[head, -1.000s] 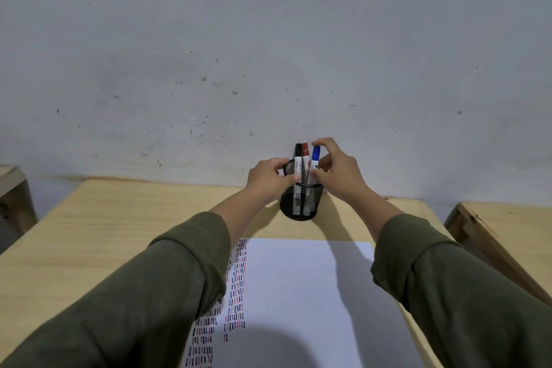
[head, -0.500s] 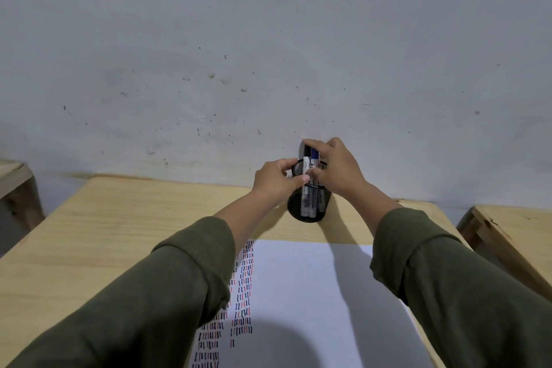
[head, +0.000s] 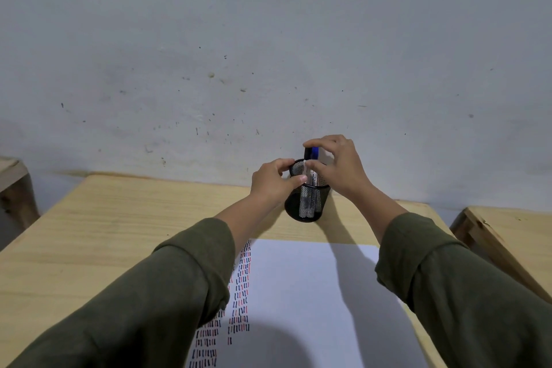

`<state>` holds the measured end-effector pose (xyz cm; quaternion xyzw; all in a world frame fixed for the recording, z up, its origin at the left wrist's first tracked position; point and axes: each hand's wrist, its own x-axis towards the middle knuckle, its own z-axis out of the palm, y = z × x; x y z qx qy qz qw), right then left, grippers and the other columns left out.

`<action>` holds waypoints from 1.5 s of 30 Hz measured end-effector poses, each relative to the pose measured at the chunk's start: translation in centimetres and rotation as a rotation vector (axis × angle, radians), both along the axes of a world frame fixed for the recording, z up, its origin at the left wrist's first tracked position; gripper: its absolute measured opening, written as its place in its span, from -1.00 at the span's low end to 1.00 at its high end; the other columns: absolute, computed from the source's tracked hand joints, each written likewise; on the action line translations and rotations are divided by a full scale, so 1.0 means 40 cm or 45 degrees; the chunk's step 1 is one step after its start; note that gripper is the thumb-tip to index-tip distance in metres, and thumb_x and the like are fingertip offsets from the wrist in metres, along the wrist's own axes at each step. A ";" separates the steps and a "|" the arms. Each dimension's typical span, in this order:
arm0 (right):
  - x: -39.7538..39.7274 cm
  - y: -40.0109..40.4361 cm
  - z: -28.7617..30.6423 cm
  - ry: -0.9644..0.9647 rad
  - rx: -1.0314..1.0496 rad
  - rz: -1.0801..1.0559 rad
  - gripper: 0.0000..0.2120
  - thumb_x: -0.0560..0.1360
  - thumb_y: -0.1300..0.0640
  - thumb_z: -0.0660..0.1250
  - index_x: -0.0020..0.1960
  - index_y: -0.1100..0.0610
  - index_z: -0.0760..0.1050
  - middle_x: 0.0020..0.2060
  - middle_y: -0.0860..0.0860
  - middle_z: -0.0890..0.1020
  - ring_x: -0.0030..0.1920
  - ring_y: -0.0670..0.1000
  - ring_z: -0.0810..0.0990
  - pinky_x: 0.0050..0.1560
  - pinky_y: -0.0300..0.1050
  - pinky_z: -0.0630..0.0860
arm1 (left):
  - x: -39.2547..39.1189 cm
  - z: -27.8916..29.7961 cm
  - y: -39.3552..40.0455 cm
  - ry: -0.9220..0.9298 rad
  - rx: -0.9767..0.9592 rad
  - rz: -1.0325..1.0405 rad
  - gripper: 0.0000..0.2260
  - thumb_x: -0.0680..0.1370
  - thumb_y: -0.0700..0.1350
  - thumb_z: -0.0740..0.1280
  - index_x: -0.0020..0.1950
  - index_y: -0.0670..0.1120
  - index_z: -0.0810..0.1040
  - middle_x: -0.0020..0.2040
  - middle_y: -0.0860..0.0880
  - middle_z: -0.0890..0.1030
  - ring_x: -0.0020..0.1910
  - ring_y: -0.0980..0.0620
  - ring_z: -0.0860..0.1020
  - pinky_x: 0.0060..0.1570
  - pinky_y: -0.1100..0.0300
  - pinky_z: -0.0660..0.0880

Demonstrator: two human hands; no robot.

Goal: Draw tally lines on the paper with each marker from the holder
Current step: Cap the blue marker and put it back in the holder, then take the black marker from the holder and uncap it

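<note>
A black mesh holder (head: 307,203) stands at the far edge of the wooden table, tilted a little toward me. My left hand (head: 273,184) grips its rim on the left side. My right hand (head: 337,166) is over the holder, fingers pinched on the blue-capped marker (head: 313,154) that sticks up out of it. Other markers show through the mesh; their caps are hidden by my fingers. The white paper (head: 313,293) lies in front of the holder, with columns of blue, red and black tally lines (head: 239,302) along its left side, partly covered by my left sleeve.
The light wooden table (head: 119,233) meets a grey scuffed wall (head: 268,54) right behind the holder. Another wooden piece of furniture (head: 507,236) stands close on the right, and a wooden corner (head: 15,185) shows at the far left.
The red and black caps seen a second ago are now hidden behind my right hand. My right hand has shifted onto the blue marker and the holder has tilted toward me.
</note>
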<state>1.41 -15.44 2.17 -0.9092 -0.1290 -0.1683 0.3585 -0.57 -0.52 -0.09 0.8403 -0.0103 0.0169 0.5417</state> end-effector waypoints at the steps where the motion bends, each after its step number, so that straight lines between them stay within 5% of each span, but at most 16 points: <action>1: -0.003 0.002 -0.001 -0.007 0.006 0.018 -0.69 0.37 0.16 0.45 0.08 -0.08 0.59 0.12 0.03 0.55 0.26 0.05 0.37 0.10 -0.27 0.26 | -0.003 -0.002 -0.001 -0.008 -0.010 0.021 -0.50 0.43 -0.03 0.46 0.35 -0.06 0.47 0.29 -0.04 0.56 0.29 0.01 0.49 0.17 0.27 0.34; 4: -0.009 0.011 0.000 0.025 0.049 -0.013 -0.74 0.32 0.04 0.42 -0.11 -0.29 0.51 0.08 0.07 0.60 0.20 0.09 0.49 0.11 -0.27 0.38 | -0.012 -0.005 0.000 -0.012 -0.053 0.061 -0.48 0.41 -0.02 0.47 0.34 -0.08 0.47 0.31 -0.05 0.54 0.30 0.02 0.48 0.13 0.30 0.32; 8: -0.021 0.018 0.006 0.031 0.080 -0.003 -0.77 0.37 0.14 0.42 -0.06 -0.16 0.57 0.07 0.03 0.63 0.13 -0.02 0.54 -0.06 -0.57 0.30 | -0.021 -0.002 0.001 -0.006 -0.045 0.066 -0.49 0.40 -0.05 0.48 0.33 -0.06 0.48 0.30 -0.04 0.54 0.28 0.02 0.48 0.09 0.32 0.31; 14: -0.053 0.028 0.035 -0.004 0.370 -0.060 -0.47 0.39 0.36 0.39 0.25 -0.04 0.38 0.04 0.00 0.57 -0.17 0.05 0.65 -0.26 -0.50 0.44 | -0.034 0.029 0.001 -0.077 0.003 0.066 -0.59 0.47 -0.05 0.41 0.31 -0.07 0.51 0.29 -0.01 0.56 0.27 0.03 0.50 0.10 0.30 0.33; 21: -0.101 0.025 0.153 -0.115 0.645 -0.039 -0.51 0.36 0.29 0.47 0.05 0.02 0.22 -0.09 0.05 0.54 -0.29 -0.07 0.61 -0.14 -0.38 0.49 | -0.064 0.150 0.008 -0.295 -0.227 0.091 -0.76 0.56 -0.03 0.28 0.19 -0.02 0.59 0.14 0.03 0.64 0.08 0.14 0.53 0.09 0.30 0.39; 29: -0.216 0.047 0.208 -0.138 0.582 0.156 -0.54 0.35 0.30 0.46 -0.14 -0.04 0.20 -0.23 0.00 0.54 -0.31 0.00 0.57 -0.09 -0.09 0.58 | -0.160 0.261 0.008 -0.395 -0.231 -0.134 -0.77 0.55 -0.09 0.29 0.18 0.02 0.61 0.10 0.04 0.66 0.18 0.10 0.56 0.26 0.20 0.42; 34: -0.314 0.062 0.229 -0.042 0.623 0.216 -0.57 0.34 0.27 0.47 -0.07 -0.03 0.26 -0.16 0.06 0.56 -0.24 0.02 0.57 -0.03 0.00 0.57 | -0.241 0.293 0.031 -0.362 -0.387 -0.040 -0.90 0.49 -0.13 0.37 -0.10 0.07 0.63 -0.15 0.08 0.66 0.03 0.06 0.60 0.08 0.24 0.48; 38: -0.394 0.073 0.215 0.173 0.574 0.328 -0.54 0.35 0.27 0.47 0.10 -0.02 0.33 -0.18 0.19 0.63 -0.26 0.03 0.60 -0.21 -0.17 0.55 | -0.310 0.310 0.056 -0.252 -0.764 0.125 -0.82 0.51 -0.12 0.37 0.09 -0.11 0.61 -0.12 0.04 0.61 -0.13 0.17 0.54 -0.17 0.38 0.38; 40: -0.431 0.077 0.209 0.242 0.590 0.367 -0.52 0.37 0.29 0.46 0.17 0.04 0.32 -0.26 0.14 0.61 -0.30 0.03 0.60 -0.29 -0.30 0.50 | -0.339 0.303 0.076 -0.195 -0.857 0.239 -0.78 0.52 -0.09 0.36 0.13 -0.12 0.59 -0.05 0.02 0.59 -0.10 0.18 0.53 -0.05 0.34 0.37; 45: -0.502 0.082 0.209 0.314 0.987 0.535 -0.63 0.36 0.28 0.47 0.10 0.09 0.45 -0.23 0.10 0.64 -0.33 0.00 0.61 -0.17 -0.17 0.55 | -0.400 0.252 0.121 0.025 -0.877 0.365 -0.68 0.49 0.06 0.36 0.14 -0.11 0.58 0.17 -0.06 0.61 0.19 0.00 0.51 0.29 0.05 0.38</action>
